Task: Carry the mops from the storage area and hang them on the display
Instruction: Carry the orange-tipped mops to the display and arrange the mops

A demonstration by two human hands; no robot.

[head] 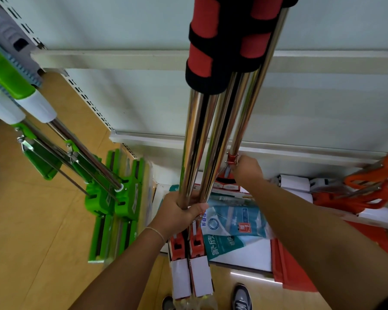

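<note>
Three red mops with shiny steel poles (pixel 195 139) and red-and-black foam grips (pixel 224 43) stand upright in front of me. My left hand (pixel 177 214) grips two of the poles low down, just above their red heads with white sleeves (pixel 189 278). My right hand (pixel 248 168) holds the third mop at its red joint (pixel 232 158), near the white display shelf (pixel 278 146). The tops of the handles run out of view.
Green mops (pixel 112 193) hang on the slotted upright at the left. More red mops (pixel 367 189) lie at the right. Packaged goods (pixel 233 222) sit on the low white shelf. A white rail (pixel 112 60) crosses the back panel. My shoes (pixel 241 297) stand on the tan floor.
</note>
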